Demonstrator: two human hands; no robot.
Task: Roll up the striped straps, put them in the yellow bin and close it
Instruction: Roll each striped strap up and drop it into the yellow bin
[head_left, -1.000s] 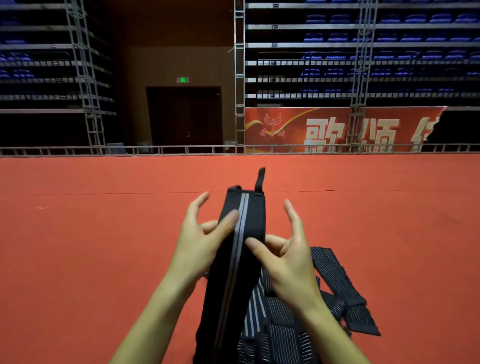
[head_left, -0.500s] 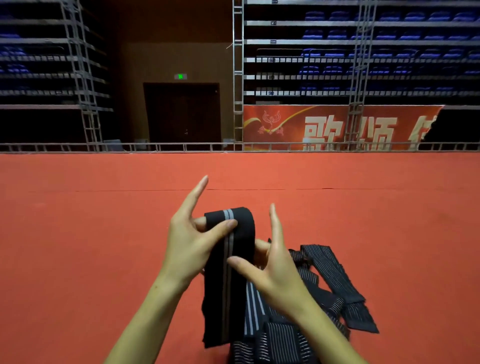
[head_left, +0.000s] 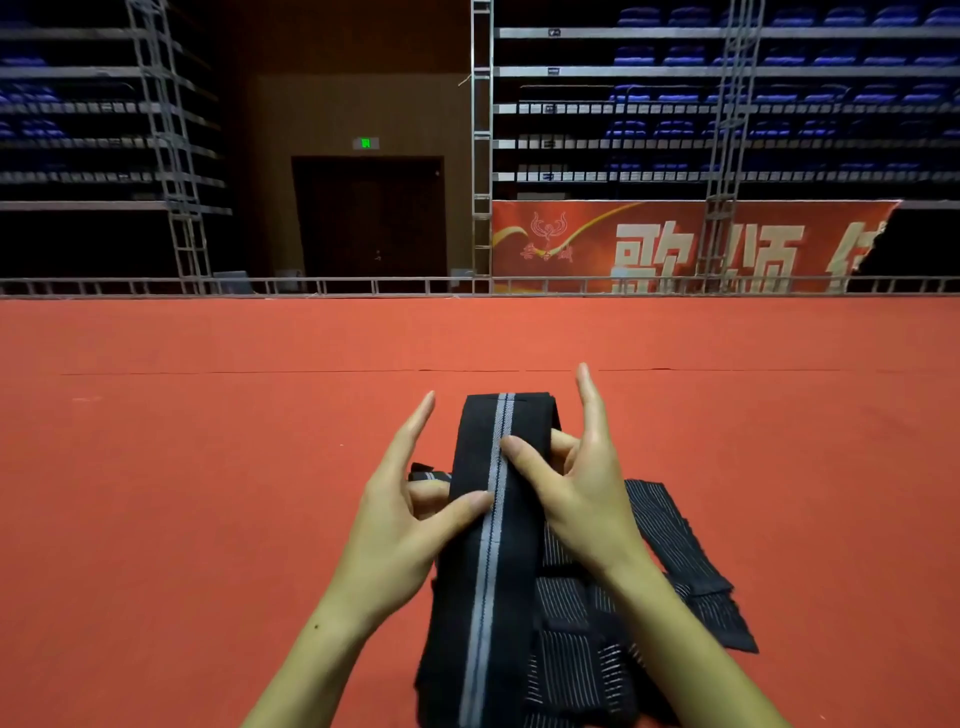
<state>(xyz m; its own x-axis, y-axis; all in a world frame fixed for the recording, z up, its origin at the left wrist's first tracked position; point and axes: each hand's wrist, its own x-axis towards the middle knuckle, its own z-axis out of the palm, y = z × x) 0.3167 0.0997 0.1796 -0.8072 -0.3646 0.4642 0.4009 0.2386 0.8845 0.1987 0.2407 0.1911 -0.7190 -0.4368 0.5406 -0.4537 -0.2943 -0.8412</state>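
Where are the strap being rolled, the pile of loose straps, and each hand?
strap being rolled (head_left: 491, 519): head view, on its grey centre stripe.
pile of loose straps (head_left: 670, 530): head view, pinstriped piece right of the wrist.
left hand (head_left: 400, 525): head view, palm.
right hand (head_left: 582, 493): head view, back of hand.

Strap (head_left: 493, 499) has been lowered from its raised position 1.0 s ago; the loop tab seen at its top is no longer seen. Top fold is now flatter and squarer. Right hand (head_left: 582, 499) thumb has been shifted up the grey stripe, left hand (head_left: 400, 519) thumb placed lower on it. More strap length is now spread toward the pile of straps (head_left: 685, 561).
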